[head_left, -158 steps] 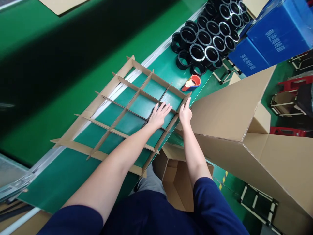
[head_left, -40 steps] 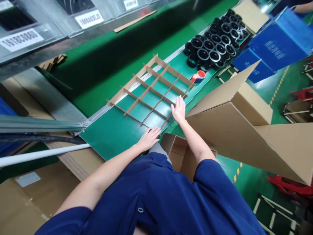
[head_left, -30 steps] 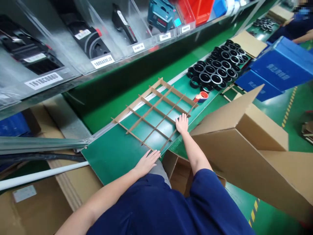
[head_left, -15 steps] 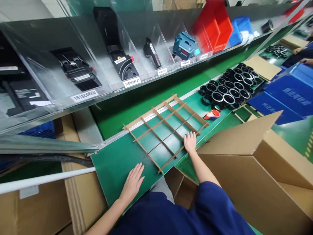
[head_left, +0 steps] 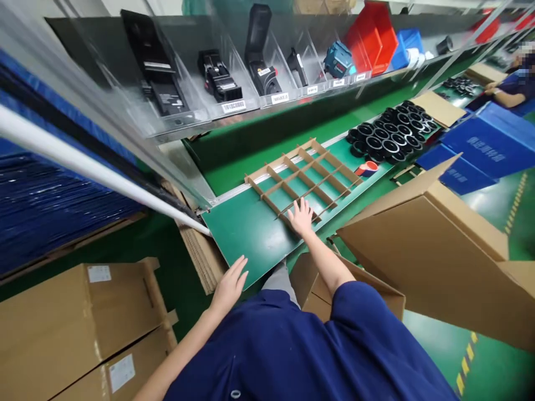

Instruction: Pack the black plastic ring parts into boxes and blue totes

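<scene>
A cardboard divider grid (head_left: 307,167) lies flat on the green bench (head_left: 238,225). My right hand (head_left: 301,216) rests on the near left part of the grid, its fingers spread and not wrapped around any strip. At the left end of the bench, by its front edge, is my left hand (head_left: 230,283). Its fingers are stretched out and hold nothing. Just beyond the grid's right corner sits an orange and dark tape roll or dispenser (head_left: 366,169). Farther right, several black rings (head_left: 387,133) are piled on the bench.
Clear-walled bins with black parts (head_left: 219,78) run above the bench. A large open cardboard box (head_left: 422,245) stands at the right, with blue boxes (head_left: 485,142) behind. Stacked cartons (head_left: 50,317) are at lower left. A white pole (head_left: 104,172) slants by the bench end. Another person (head_left: 512,92) is far right.
The view has swung left, bringing the cartons at lower left into sight. My right hand has moved left along the grid. My left hand has drawn back to the bench's edge.
</scene>
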The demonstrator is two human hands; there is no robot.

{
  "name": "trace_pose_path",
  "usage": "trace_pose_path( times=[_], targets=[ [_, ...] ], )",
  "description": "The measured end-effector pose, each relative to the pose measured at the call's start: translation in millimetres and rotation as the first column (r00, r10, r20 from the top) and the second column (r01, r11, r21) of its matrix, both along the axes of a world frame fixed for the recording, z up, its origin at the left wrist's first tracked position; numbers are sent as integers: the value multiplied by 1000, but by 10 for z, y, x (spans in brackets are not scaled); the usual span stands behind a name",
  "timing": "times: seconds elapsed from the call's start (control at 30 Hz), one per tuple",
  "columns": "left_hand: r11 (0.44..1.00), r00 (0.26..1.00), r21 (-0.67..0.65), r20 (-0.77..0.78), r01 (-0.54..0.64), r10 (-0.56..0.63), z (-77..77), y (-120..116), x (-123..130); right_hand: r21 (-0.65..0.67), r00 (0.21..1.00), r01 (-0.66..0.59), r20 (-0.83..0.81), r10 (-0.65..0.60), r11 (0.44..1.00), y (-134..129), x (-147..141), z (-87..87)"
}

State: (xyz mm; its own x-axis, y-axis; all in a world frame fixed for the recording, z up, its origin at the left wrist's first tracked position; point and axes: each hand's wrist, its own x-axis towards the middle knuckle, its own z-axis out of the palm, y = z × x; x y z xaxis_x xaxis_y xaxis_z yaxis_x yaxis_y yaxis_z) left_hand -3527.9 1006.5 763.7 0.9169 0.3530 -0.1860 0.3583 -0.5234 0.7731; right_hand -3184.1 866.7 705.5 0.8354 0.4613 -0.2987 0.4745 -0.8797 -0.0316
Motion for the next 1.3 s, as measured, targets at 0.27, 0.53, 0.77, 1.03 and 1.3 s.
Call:
trace_pose_path(
  times=[0.27, 0.53, 0.77, 1.03, 1.3],
  targets=[
    [980, 979, -59, -83, -190, 185, 533, 129, -1599, -163, 948, 185, -231, -220, 969, 351, -985, 181],
    [869, 778, -34, -465, -493, 423, 208, 121, -2731, -124, 934, 179, -291, -209, 976, 433, -1249, 244],
    [856, 767, -155, -541, -493, 344, -92, 42, -2833, -73, 941, 176, -282, -189, 982, 516, -1422, 166],
    [909, 820, -110, -486, -401, 303, 278, 130, -2181, 142, 994, -13, -108, 28, 990, 109, -1489, 154],
    [819, 665, -88, -636, -567, 392, -122, 387, -2459, 467, 955, 5, -264, 134, 884, 34, -1583, 311]
  ],
)
